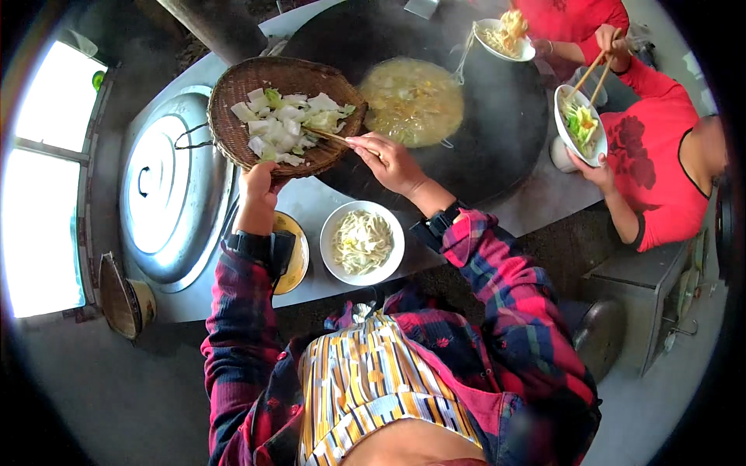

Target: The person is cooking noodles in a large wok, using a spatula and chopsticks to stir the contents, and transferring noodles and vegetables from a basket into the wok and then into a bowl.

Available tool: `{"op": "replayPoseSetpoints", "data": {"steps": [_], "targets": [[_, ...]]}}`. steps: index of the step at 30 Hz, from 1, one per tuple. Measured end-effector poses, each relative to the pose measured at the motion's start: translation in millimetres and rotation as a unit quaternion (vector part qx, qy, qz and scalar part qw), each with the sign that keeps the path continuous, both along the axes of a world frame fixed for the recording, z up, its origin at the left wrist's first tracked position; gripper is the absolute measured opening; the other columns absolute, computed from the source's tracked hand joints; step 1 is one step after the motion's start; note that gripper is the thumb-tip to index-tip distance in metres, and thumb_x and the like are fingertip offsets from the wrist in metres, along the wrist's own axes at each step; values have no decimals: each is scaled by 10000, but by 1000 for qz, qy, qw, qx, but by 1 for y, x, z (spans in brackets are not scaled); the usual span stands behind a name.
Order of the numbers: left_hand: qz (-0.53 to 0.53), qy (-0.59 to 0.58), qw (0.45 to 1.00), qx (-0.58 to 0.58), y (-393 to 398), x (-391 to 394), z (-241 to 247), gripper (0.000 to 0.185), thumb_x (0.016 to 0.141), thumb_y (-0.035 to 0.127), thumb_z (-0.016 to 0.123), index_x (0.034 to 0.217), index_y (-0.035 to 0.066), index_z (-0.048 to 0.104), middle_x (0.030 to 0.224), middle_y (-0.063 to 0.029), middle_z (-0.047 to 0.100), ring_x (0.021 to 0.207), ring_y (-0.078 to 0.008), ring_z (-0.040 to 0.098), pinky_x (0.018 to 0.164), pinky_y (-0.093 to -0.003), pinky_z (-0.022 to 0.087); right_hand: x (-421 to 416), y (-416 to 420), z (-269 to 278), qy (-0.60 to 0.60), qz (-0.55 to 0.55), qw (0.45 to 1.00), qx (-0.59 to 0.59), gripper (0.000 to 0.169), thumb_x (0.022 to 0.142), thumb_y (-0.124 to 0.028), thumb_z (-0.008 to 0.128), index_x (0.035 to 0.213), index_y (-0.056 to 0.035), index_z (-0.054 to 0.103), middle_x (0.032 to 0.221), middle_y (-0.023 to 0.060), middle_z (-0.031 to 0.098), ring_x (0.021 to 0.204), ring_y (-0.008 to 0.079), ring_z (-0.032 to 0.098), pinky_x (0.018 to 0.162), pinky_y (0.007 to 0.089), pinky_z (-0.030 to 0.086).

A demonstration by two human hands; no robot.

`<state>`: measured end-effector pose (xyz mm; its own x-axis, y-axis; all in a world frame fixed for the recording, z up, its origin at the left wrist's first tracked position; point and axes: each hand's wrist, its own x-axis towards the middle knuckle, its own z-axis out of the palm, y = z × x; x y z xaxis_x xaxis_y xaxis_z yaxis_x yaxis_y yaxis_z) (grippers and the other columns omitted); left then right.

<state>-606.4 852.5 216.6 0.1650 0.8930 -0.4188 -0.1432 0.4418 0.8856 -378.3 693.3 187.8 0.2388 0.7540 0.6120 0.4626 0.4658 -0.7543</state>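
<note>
My left hand (259, 185) grips the near rim of a round woven basket (233, 87), tilted at the left side of a large wok (501, 134). Cut pieces of cabbage (285, 122) lie in the basket. In my right hand (391, 163) are wooden chopsticks (326, 135), their tips among the cabbage. Cloudy broth (414, 102) with bits of food fills the bottom of the wok, and steam rises from it. Below my hands, a white bowl (327, 256) of noodles (362, 242) stands on the stove top (419, 256). A yellow-rimmed dish (298, 262) is partly hidden by my left wrist.
A big metal lid (169, 186) lies at the left, near a second woven basket (119, 297). On the right, a person in red (653, 145) holds a bowl (595, 145) and chopsticks. Another person in red (574, 29) holds a bowl (513, 49) over the wok's far edge.
</note>
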Motion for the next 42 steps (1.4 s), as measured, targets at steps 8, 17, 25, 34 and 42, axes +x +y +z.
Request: {"op": "replayPoseSetpoints", "data": {"steps": [8, 17, 25, 34, 42], "targets": [[32, 65, 997, 24, 43, 54, -29, 116, 804, 16, 484, 910, -16, 518, 829, -123, 595, 664, -241, 626, 542, -320, 549, 32, 49, -47, 1, 9, 1000, -19, 217, 896, -143, 532, 1072, -48, 616, 982, 133, 623, 895, 300, 608, 756, 348, 491], [33, 136, 990, 31, 64, 142, -30, 286, 777, -26, 501, 1062, -37, 517, 986, -138, 587, 797, -277, 622, 580, -374, 562, 75, 90, -83, 121, -26, 986, -108, 235, 904, -179, 527, 1069, -41, 621, 1016, 160, 635, 912, 296, 624, 784, 325, 480], [32, 125, 991, 23, 113, 190, -54, 413, 734, -63, 519, 1135, 34, 510, 964, -150, 594, 778, -324, 641, 556, -467, 564, 116, 128, -111, 147, -61, 983, -97, 239, 892, -171, 543, 1075, -38, 621, 1005, 163, 646, 900, 291, 628, 772, 323, 478], [-6, 229, 973, 25, 117, 241, -51, 270, 800, 42, 539, 1070, 34, 558, 974, -109, 602, 746, -214, 617, 589, -396, 509, 164, 156, -160, 126, -133, 979, -88, 241, 891, -180, 534, 1084, -75, 632, 859, 187, 646, 713, 268, 628, 640, 349, 471], [-4, 325, 943, 78, 182, 210, -115, 488, 869, 387, 448, 1313, 188, 412, 1108, -78, 590, 922, -268, 582, 845, -362, 431, 196, 172, -148, 100, -180, 974, -95, 238, 899, -165, 548, 1092, -54, 631, 927, 135, 672, 799, 185, 644, 701, 284, 479]]}}
